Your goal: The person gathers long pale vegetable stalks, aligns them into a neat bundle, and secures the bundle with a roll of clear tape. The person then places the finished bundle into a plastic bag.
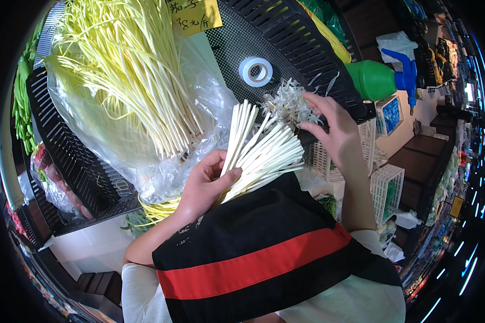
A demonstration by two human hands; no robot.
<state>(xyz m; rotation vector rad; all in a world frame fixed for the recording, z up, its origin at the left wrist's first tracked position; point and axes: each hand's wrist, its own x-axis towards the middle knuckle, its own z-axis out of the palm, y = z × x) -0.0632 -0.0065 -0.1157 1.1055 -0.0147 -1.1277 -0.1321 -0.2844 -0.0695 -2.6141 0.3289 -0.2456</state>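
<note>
My left hand [210,177] grips a bundle of yellow chives [266,155], its pale cut ends fanned toward the upper right. The yellow leaf tips [161,208] trail out below my wrist, past the black and red apron. At the right edge of a heap of whitish, translucent peelings [287,103], my right hand [333,129] has thumb and fingers apart; whether the fingertips touch the heap is hard to tell. A much larger bunch of yellow chives [145,80] lies in a clear plastic bag [101,141] left of my hands, roots toward me.
A roll of clear tape [256,71] sits in the black plastic crate [279,28]. Beside the crate is a green spray bottle [372,79] with a blue trigger. A yellow card [198,18] bears handwriting. Another slatted black crate [72,141] and green vegetables [23,101] are at left.
</note>
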